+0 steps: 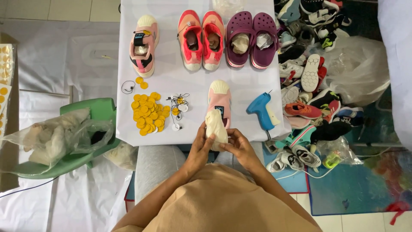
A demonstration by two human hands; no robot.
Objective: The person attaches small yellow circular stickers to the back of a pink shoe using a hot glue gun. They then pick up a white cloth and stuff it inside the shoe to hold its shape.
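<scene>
Cream paper wad (216, 126), crumpled, between both hands.

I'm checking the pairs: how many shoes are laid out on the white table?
6: a single pink shoe back left, a coral pair, a purple clog pair, and one pink shoe by both hands. The floor pile isn't counted.

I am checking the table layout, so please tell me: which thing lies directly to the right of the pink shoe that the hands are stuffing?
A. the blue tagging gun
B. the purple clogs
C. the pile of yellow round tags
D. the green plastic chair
A: the blue tagging gun lies on the white table just right of the pink shoe, by the person's right hand.
</scene>
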